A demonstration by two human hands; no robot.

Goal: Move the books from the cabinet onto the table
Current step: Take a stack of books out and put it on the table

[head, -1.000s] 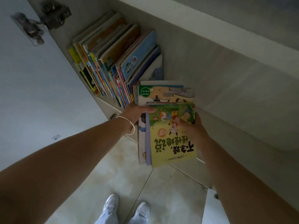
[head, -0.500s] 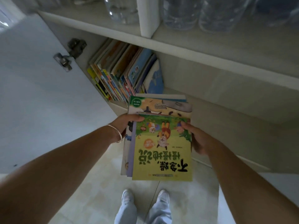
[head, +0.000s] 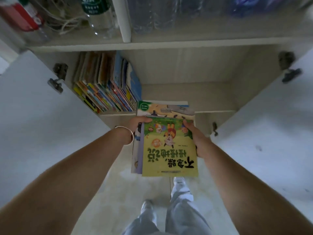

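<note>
I hold a flat stack of picture books (head: 167,150) in front of the open cabinet, above the floor. The top book has a yellow-green cover with cartoon animals. My left hand (head: 138,123) grips the stack's left edge, thumb on top. My right hand (head: 197,139) grips its right edge. Several more books (head: 105,87) stand upright in a row at the left of the lower cabinet shelf (head: 186,92).
Two white cabinet doors (head: 33,116) (head: 271,124) stand open on either side of me. The upper shelf (head: 152,44) carries clear bottles (head: 100,17) and a red-capped container. My legs and white shoes are on the pale tiled floor (head: 118,192) below the stack.
The stack has come out of the cabinet and toward me. My view has pulled back and tilted up, so both doors and the upper shelf show.
</note>
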